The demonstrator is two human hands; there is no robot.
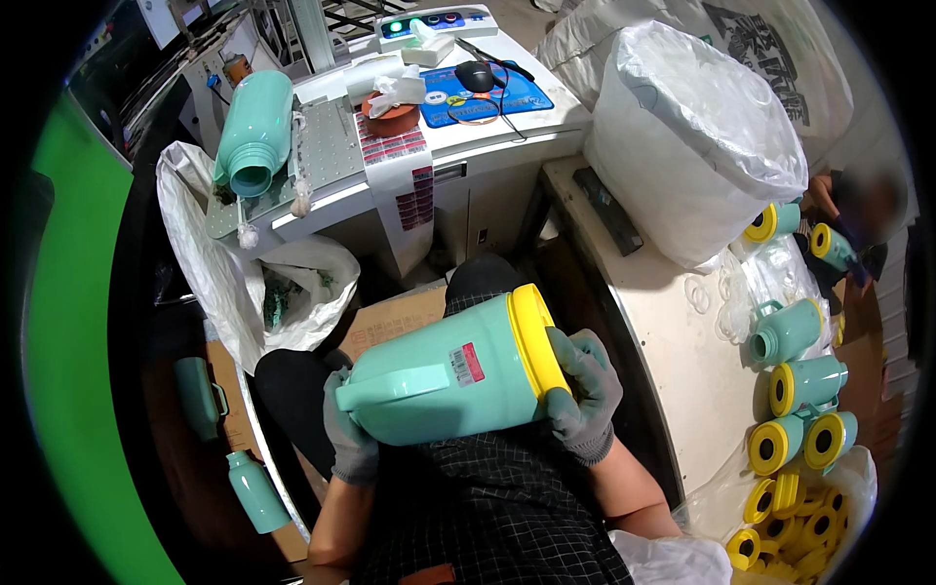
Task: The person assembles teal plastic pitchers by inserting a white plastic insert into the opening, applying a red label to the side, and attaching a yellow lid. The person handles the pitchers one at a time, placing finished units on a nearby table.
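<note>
A mint-green jug body (439, 375) with a moulded handle lies sideways over my lap, with a red and white barcode sticker on its side. My left hand (349, 434), in a grey glove, is closed round its left end. That end's mouth is hidden from view. A yellow base ring (534, 341) sits on the right end of the jug. My gloved right hand (585, 395) grips that ring with bent fingers, the thumb below and the other fingers above.
Another green jug body (258, 132) lies on the metal worktop, beside a label strip (400, 161). A white sack (697, 146) stands on the right bench (653, 322). Several yellow-based jugs (809, 385) and a bag of yellow bases (804, 526) are at far right. A person (863, 224) sits beyond.
</note>
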